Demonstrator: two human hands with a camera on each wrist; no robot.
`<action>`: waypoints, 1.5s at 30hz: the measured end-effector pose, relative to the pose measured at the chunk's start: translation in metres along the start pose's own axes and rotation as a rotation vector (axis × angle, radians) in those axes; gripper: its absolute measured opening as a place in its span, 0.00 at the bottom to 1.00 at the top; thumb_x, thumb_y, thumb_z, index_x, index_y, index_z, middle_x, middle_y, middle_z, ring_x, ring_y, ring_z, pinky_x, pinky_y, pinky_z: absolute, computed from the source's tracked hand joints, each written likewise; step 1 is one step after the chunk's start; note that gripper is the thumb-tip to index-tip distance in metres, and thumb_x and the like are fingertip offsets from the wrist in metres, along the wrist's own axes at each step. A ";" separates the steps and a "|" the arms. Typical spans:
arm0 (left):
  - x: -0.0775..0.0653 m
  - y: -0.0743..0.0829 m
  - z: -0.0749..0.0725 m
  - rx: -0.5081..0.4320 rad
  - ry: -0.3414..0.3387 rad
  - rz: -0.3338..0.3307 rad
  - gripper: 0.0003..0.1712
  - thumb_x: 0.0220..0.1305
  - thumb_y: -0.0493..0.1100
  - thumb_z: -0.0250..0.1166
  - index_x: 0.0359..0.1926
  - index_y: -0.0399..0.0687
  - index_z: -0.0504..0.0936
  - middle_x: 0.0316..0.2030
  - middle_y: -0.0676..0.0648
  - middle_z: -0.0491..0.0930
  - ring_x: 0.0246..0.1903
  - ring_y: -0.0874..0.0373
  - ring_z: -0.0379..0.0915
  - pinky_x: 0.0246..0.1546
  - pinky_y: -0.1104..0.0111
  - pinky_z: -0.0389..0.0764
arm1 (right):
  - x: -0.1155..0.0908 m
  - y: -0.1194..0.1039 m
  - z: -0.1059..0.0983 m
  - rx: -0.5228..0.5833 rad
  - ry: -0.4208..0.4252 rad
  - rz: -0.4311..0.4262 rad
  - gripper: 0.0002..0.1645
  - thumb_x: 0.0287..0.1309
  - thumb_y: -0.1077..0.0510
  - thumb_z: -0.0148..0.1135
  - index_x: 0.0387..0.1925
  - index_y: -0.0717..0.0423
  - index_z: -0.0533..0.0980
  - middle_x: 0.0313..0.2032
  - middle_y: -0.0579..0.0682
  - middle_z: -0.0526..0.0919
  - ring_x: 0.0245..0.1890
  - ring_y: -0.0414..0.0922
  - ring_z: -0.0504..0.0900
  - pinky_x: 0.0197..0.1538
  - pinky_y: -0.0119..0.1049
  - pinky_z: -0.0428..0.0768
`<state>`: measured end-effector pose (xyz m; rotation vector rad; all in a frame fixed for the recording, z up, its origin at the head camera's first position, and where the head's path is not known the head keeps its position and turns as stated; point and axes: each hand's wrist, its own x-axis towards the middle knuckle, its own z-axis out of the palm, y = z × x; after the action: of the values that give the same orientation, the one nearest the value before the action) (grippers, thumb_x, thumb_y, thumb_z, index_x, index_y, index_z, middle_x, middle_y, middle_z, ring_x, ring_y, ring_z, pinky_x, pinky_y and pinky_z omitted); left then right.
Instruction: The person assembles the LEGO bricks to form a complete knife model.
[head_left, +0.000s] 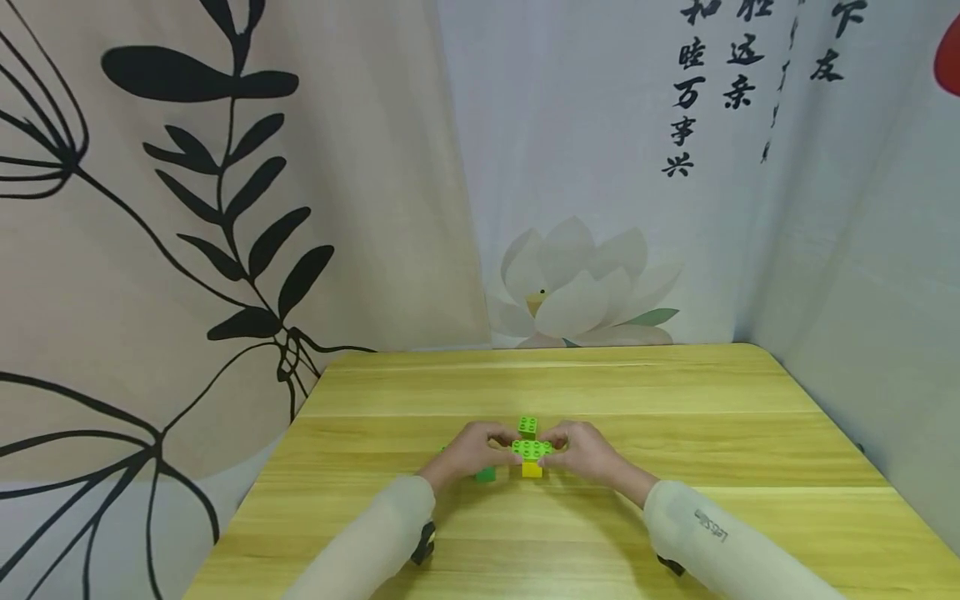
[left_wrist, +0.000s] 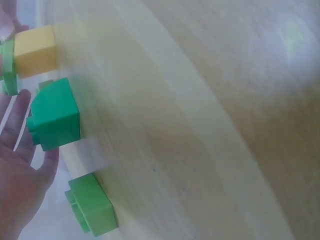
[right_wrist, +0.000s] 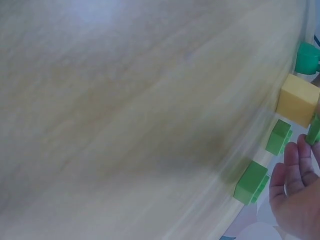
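Observation:
A flat light green toy brick point(head_left: 532, 450) with studs lies on top of a yellow block point(head_left: 532, 470) standing on the table. My left hand point(head_left: 474, 450) pinches the flat brick's left end, while the right end is pinched by my right hand point(head_left: 588, 452). Below the left hand stands a dark green block with a curved side point(left_wrist: 56, 116), partly covered in the head view. Just behind the flat piece is a small light green block point(head_left: 528, 427). In the right wrist view the right hand point(right_wrist: 300, 195) reaches past light green blocks point(right_wrist: 251, 182).
Another light green block point(left_wrist: 93, 205) stands near the left hand, mostly hidden in the head view. Everything rests on a wood-grain table point(head_left: 675, 400). Printed curtains point(head_left: 375, 208) hang behind it and along its sides.

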<state>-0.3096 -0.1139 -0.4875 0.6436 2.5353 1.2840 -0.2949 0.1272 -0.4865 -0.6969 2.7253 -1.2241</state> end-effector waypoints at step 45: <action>-0.004 0.000 0.005 0.010 0.007 -0.014 0.15 0.61 0.50 0.72 0.48 0.55 0.87 0.39 0.58 0.81 0.43 0.59 0.74 0.47 0.57 0.77 | -0.018 0.004 0.023 0.371 0.086 0.309 0.28 0.60 0.52 0.70 0.60 0.54 0.78 0.47 0.52 0.80 0.44 0.47 0.76 0.44 0.41 0.78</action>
<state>-0.3043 -0.1121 -0.4901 0.6232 2.5491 1.2719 -0.2750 0.1212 -0.5065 -0.1796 2.4352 -1.6372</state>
